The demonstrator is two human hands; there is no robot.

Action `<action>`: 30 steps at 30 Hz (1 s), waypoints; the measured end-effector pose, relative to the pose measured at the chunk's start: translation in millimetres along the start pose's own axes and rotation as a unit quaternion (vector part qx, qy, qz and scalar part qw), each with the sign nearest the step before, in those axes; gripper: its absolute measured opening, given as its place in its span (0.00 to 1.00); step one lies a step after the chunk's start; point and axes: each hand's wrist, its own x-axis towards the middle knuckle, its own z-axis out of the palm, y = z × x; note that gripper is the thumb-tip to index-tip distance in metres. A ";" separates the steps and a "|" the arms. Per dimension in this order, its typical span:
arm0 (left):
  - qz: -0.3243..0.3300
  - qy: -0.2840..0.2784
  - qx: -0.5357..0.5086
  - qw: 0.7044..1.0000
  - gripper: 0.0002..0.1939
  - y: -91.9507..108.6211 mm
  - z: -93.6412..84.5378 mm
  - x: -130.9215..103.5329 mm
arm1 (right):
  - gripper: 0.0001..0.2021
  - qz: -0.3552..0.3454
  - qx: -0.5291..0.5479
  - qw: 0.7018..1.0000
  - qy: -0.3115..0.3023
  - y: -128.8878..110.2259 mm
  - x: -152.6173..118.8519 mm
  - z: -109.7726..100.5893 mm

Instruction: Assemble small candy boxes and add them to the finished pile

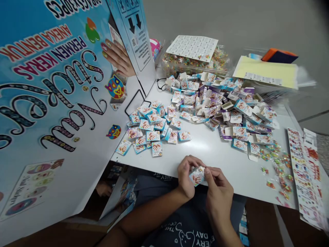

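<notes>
Close to the table's front edge, a small candy box (197, 176) with a hand printed on it is held between both hands. My left hand (187, 175) has its fingers curled round the box's left side. My right hand (218, 187) pinches the box's upper right end with thumb and fingers; that end is partly hidden by the fingers. Ahead and to the left lies a pile of closed small boxes (153, 136). A larger heap of small boxes (213, 99), several with open flaps, spreads over the middle and right of the table.
A large printed carton (84, 103) stands at the left. Behind the heap sits a clear bag of wrapped candies (195, 63). Loose candy packets (281, 168) and sticker sheets (304, 171) lie at right. Glasses (161, 84) rest near the carton. Another person's hand (103, 188) shows below.
</notes>
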 end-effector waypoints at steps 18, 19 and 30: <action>0.040 -0.020 -0.026 0.999 0.14 40.8 3.7 11.2 | 0.02 -0.033 0.072 0.996 -0.032 -30.5 -10.1 6.8; 0.043 -0.022 -0.023 0.999 0.14 40.5 3.4 9.8 | 0.02 -0.039 0.064 0.997 -0.026 -31.3 -10.5 7.1; 0.086 0.007 0.099 0.991 0.18 43.4 2.1 13.7 | 0.02 -0.127 0.019 0.992 -0.022 -25.2 -21.4 11.9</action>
